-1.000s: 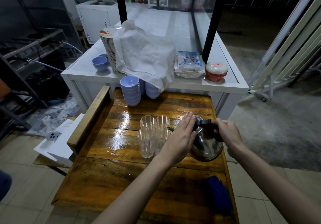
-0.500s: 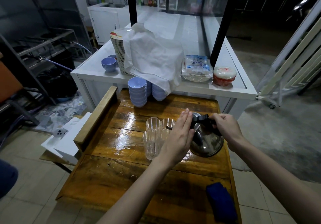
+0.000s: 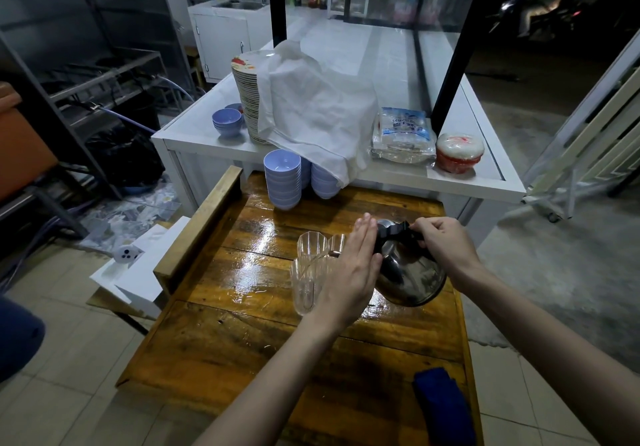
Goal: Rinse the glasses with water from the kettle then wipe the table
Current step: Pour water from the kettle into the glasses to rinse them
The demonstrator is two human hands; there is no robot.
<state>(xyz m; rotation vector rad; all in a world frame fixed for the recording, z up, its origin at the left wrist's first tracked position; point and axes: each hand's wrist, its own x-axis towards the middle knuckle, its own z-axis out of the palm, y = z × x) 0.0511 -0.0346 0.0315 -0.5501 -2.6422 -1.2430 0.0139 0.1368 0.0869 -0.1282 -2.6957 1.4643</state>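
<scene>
A steel kettle [image 3: 412, 279] with a black handle is tilted toward a cluster of clear glasses [image 3: 310, 265] on the wet wooden table [image 3: 242, 324]. Its spout tip sits over the glasses. My right hand [image 3: 441, 241] is closed around the kettle's handle. My left hand [image 3: 349, 272] is flat, fingers straight and together, pressed against the kettle's lid and side, and it hides some of the glasses. A dark blue cloth [image 3: 445, 407] lies at the table's near right corner.
Stacks of pale blue bowls [image 3: 282, 179] stand at the table's far edge. Behind is a white counter [image 3: 450, 182] with a plate stack under a white cloth [image 3: 311, 113], a plastic packet and a red-and-white container [image 3: 459, 151]. A raised wooden rail [image 3: 201, 217] borders the table's left.
The kettle has tipped further toward the glasses with my right hand on the handle. My left hand has slid up along the kettle's lid. The view has shifted slightly.
</scene>
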